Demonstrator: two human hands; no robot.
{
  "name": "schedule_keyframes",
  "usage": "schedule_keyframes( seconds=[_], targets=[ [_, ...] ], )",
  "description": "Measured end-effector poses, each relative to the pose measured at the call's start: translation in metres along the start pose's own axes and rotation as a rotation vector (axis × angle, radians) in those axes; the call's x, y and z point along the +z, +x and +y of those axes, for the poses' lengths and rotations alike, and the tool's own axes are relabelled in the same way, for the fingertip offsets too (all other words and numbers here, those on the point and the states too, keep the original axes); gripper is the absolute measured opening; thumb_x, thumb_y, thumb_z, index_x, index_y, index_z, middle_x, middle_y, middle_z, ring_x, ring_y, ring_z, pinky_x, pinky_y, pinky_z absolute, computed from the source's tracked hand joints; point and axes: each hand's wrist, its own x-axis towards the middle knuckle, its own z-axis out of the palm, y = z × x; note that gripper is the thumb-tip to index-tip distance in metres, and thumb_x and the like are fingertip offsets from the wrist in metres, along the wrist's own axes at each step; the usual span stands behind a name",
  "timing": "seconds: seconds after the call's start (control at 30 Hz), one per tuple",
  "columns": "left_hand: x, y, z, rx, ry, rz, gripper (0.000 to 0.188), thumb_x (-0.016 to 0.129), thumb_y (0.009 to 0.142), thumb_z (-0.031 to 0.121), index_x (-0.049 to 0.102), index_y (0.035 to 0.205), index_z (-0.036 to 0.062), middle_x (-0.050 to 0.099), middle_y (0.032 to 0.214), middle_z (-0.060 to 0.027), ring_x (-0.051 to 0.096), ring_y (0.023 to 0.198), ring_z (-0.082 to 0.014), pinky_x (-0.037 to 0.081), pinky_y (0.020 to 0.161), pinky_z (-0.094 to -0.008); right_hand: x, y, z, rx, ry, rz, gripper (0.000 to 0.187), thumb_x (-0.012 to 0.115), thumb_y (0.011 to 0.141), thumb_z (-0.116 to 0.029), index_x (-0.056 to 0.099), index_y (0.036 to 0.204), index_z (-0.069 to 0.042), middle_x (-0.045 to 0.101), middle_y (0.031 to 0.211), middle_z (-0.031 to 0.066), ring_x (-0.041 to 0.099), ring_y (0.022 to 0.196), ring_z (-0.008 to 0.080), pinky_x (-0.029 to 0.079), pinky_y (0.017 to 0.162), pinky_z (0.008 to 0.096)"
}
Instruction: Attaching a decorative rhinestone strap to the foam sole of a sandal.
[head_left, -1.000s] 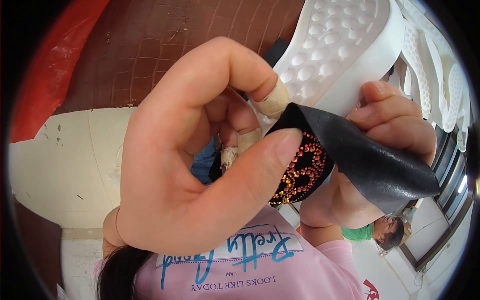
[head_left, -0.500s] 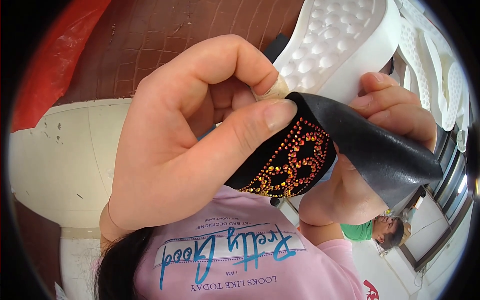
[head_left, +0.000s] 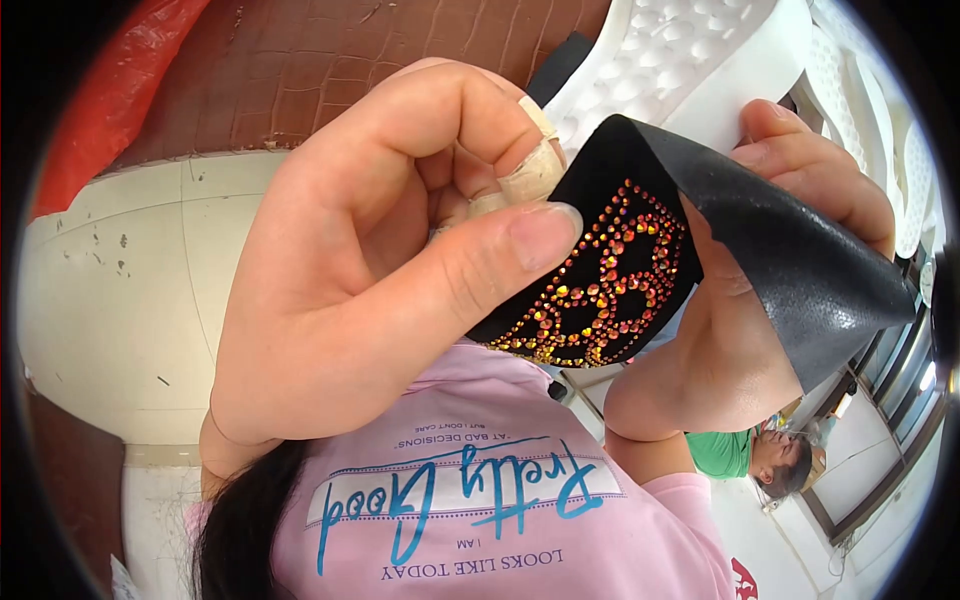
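A black shoe-upper strap (head_left: 600, 290) set with orange-gold rhinestones is stretched between my hands in the middle of the view. Its smooth, dull black underside folds over to the right and ends in a point. My left hand (head_left: 330, 260) pinches the left edge, thumb on the decorated face; tape wraps a bent finger behind it. Around the right part of the strap my right hand (head_left: 820, 175) is closed, its fingers over the dark fold and its palm partly hidden below. Behind the strap lies a white dimpled shoe sole (head_left: 690, 80).
More white soles (head_left: 850, 100) stand at the upper right. A brown crocodile-patterned surface (head_left: 390, 30) lies at the top, with red plastic sheeting (head_left: 125, 90) at the upper left. A person in green (head_left: 722, 455) is in the background at the lower right.
The strap has moved up and a little right, and its upper corner now stands clear of my left thumb. My left thumb sits lower along the edge; my right hand has shifted right with the strap.
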Motion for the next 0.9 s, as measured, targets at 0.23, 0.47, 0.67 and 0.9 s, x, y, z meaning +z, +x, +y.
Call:
schedule_keyframes(
  seconds=[0.23,0.47,0.67,0.9],
  targets=[
    [0.009,0.005,0.003,-0.045,-0.021,-0.044,0.029,0.055,0.076,0.009,0.049,0.102,-0.0032,0.048,0.111,-0.0138,0.049,0.091,-0.0161,0.039,0.079,-0.0228,0.000,-0.001,-0.006,-0.017,-0.020,0.013,0.025,0.070,0.065,0.000,0.055,0.085,-0.004,0.059,0.079,0.0111,0.057,0.086,0.0236,0.041,0.094,0.0429],
    [0.033,0.015,0.000,0.315,0.011,0.051,0.039,0.056,0.075,0.005,0.045,0.111,-0.0046,0.048,0.113,-0.0154,0.049,0.092,-0.0165,0.039,0.081,-0.0230,-0.007,0.009,-0.006,-0.042,-0.231,0.039,0.027,0.069,0.065,0.000,0.056,0.088,0.000,0.061,0.082,0.0123,0.059,0.087,0.0266,0.046,0.089,0.0413],
    [0.038,0.024,0.008,0.393,0.253,0.049,0.042,0.055,0.075,0.002,0.043,0.115,-0.0048,0.049,0.113,-0.0158,0.049,0.092,-0.0165,0.039,0.081,-0.0230,-0.029,0.025,0.003,-0.133,-0.218,-0.152,0.032,0.068,0.064,-0.001,0.056,0.093,0.002,0.062,0.085,0.0137,0.061,0.088,0.0287,0.048,0.086,0.0406],
    [0.041,0.035,0.013,0.453,0.496,0.031,0.046,0.054,0.074,0.000,0.042,0.118,-0.0050,0.049,0.114,-0.0162,0.048,0.092,-0.0165,0.039,0.081,-0.0229,-0.027,0.020,-0.003,-0.048,-0.109,-0.079,0.038,0.067,0.064,-0.002,0.056,0.100,0.004,0.063,0.089,0.0154,0.061,0.089,0.0301,0.048,0.085,0.0408]
  ],
)
